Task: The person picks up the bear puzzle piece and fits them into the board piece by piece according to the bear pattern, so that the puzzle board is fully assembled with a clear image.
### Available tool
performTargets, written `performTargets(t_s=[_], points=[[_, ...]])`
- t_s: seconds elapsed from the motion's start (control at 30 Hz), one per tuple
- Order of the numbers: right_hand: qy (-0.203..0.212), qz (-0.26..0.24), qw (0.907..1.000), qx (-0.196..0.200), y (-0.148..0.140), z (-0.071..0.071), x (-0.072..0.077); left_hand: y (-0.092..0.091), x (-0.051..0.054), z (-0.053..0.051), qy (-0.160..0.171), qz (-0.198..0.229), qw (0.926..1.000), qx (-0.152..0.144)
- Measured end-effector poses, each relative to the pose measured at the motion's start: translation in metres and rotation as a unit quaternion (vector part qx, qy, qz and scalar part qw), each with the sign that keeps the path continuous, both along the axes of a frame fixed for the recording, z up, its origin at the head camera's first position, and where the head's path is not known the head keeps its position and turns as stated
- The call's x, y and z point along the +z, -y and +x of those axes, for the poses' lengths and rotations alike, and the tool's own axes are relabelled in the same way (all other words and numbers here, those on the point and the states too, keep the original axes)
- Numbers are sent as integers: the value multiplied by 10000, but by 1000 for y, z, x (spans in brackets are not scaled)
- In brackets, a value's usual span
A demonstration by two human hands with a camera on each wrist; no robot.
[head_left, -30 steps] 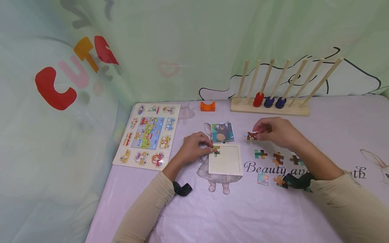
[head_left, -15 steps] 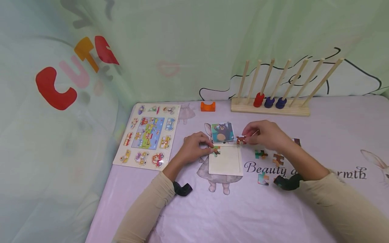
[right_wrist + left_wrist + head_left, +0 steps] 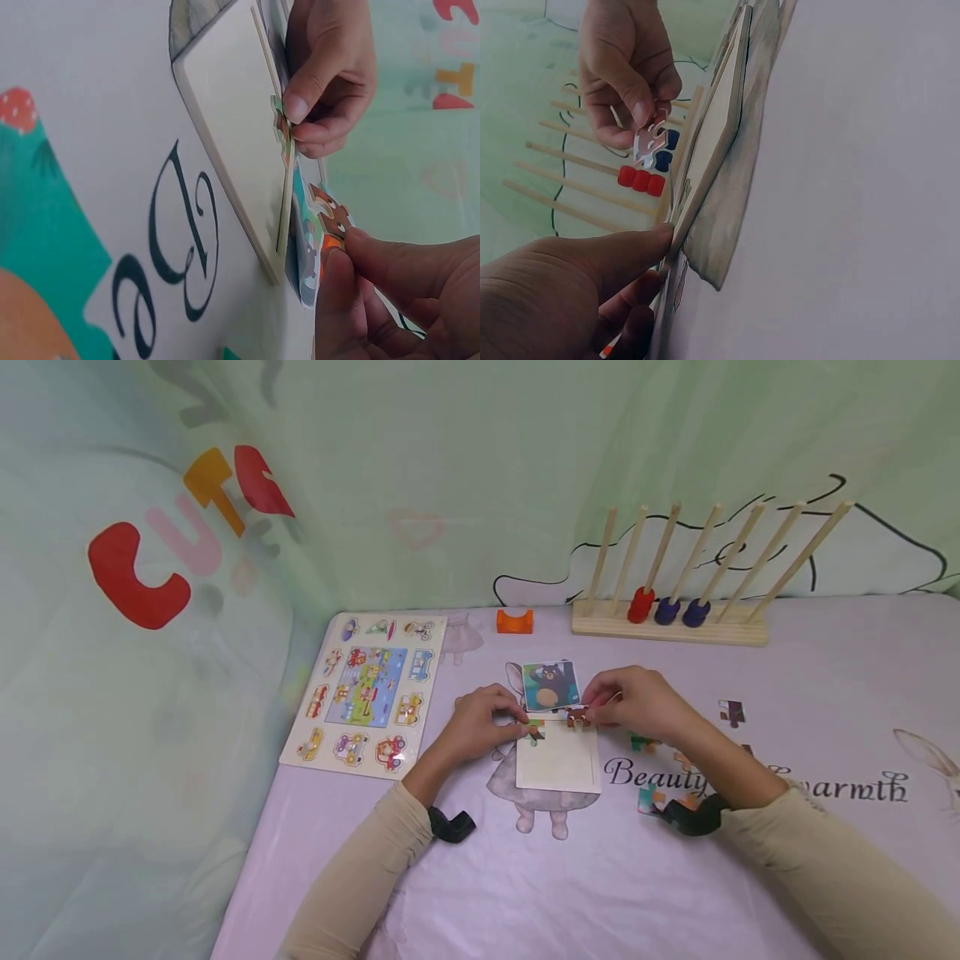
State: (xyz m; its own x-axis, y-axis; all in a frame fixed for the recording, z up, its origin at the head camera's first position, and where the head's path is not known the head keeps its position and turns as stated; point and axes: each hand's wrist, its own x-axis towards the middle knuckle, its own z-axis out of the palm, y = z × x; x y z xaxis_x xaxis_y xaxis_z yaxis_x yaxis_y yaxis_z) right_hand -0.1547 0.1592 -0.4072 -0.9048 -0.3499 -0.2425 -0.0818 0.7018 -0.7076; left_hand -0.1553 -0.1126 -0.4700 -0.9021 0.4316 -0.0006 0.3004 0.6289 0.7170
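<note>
My right hand [image 3: 633,697] pinches a brown bear-face jigsaw piece [image 3: 577,717] between thumb and fingers. It holds the piece over the upper right part of a pale wooden puzzle tray [image 3: 558,764]; in the right wrist view the bear-face piece [image 3: 328,208] is raised off the tray. At the tray's upper left corner my left hand [image 3: 483,722] grips the edge, thumb on top. Beside that thumb, a green and brown piece [image 3: 536,732] lies in the tray's corner. A bear picture card [image 3: 551,686] lies just behind the tray.
Several loose jigsaw pieces [image 3: 732,712] lie to the right, some hidden under my right forearm. A vehicle peg puzzle board [image 3: 367,693] is at left. Behind stand an orange block [image 3: 515,622] and a wooden peg rack [image 3: 667,625] with red and blue beads.
My right hand has carried the bear-face piece leftward from the right of the card to above the tray. The left hand has stayed at the tray's corner.
</note>
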Motion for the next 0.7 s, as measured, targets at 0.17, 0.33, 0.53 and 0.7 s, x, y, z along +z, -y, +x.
performTargets(t_s=[0.17, 0.33, 0.53, 0.7], points=[[106, -150, 9998, -4, 5, 1, -6, 0, 0, 0, 54, -13, 10000, 14], [175, -166, 9997, -9, 12, 2, -11, 0, 0, 0, 50, 7, 10000, 14], [358, -257, 9990, -7, 18, 5, -18, 0, 0, 0, 51, 22, 10000, 15], [410, -366, 9985, -18, 22, 7, -22, 0, 0, 0, 45, 47, 10000, 14]])
